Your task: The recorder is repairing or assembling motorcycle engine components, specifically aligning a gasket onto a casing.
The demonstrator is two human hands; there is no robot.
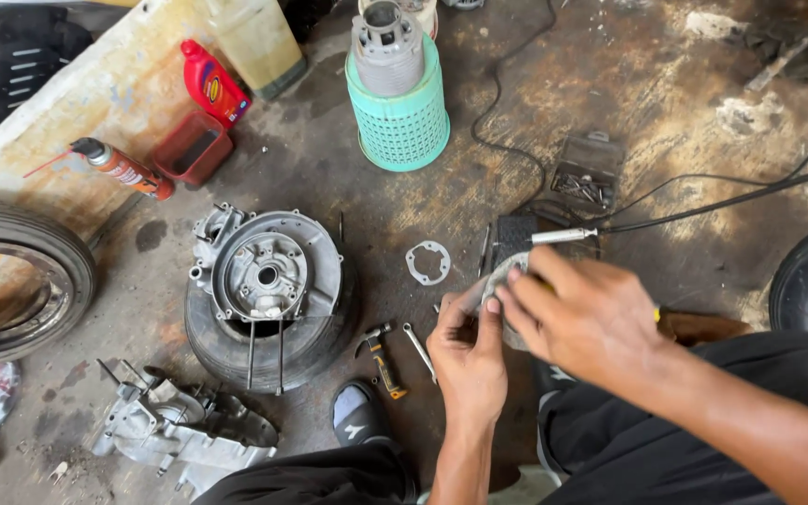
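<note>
My left hand (468,353) and my right hand (580,316) are together at the centre right, both gripping a round grey metal part (497,281), which the fingers mostly hide. A flat ring-shaped gasket (427,262) lies on the floor just left of the hands. A small hammer (381,355) and a spanner (418,348) lie below it, close to my left hand. An engine case half (266,266) sits on a small tyre (236,351) further left.
Another engine casing (180,425) lies at the lower left, a large tyre (21,281) at the far left. A green perforated basket (399,117) holding a cylinder, a red oil bottle (212,84), a spray can (123,168), an open bit case (584,182) and cables (722,196) are behind.
</note>
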